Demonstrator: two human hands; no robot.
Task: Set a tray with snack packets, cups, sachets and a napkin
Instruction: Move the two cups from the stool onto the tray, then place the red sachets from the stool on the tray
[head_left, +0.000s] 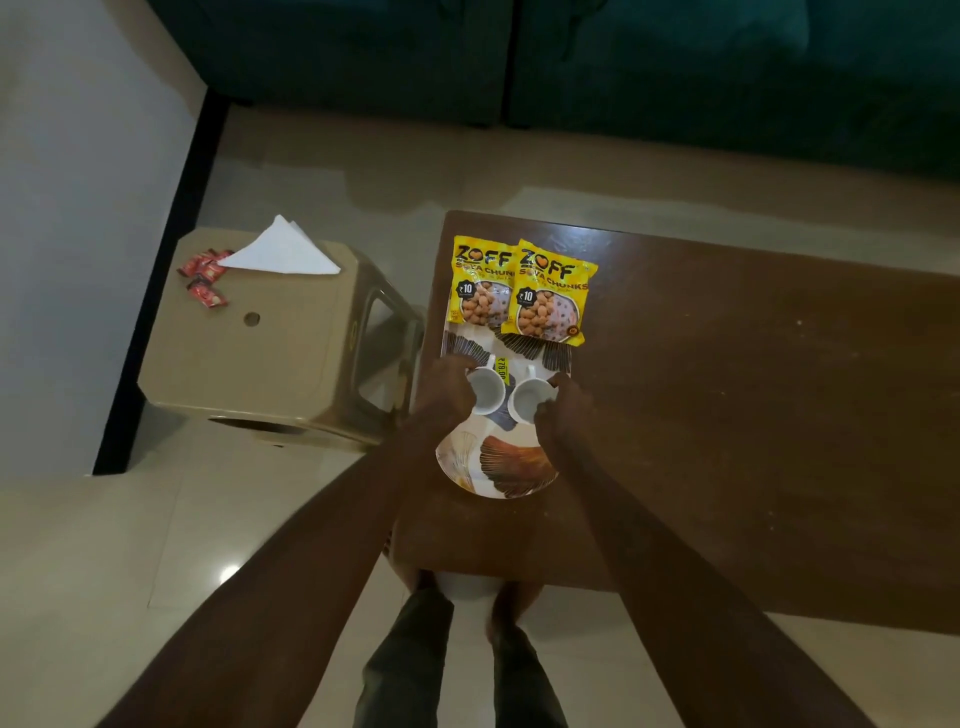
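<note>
A patterned tray (498, 467) lies on the brown table's left end. Two yellow snack packets, one (475, 283) beside the other (550, 296), rest across its far end. Two white cups stand side by side on the tray's middle. My left hand (441, 395) grips the left cup (485, 392). My right hand (566, 410) grips the right cup (530, 400). Red sachets (203, 278) and a white folded napkin (283, 252) lie on the tan plastic stool to the left.
The tan stool (260, 353) stands close against the left end of the brown table (727, 415). A dark green sofa (571, 62) runs along the far side. A black skirting strip (156, 291) edges the wall at left. My feet are at the table's near edge.
</note>
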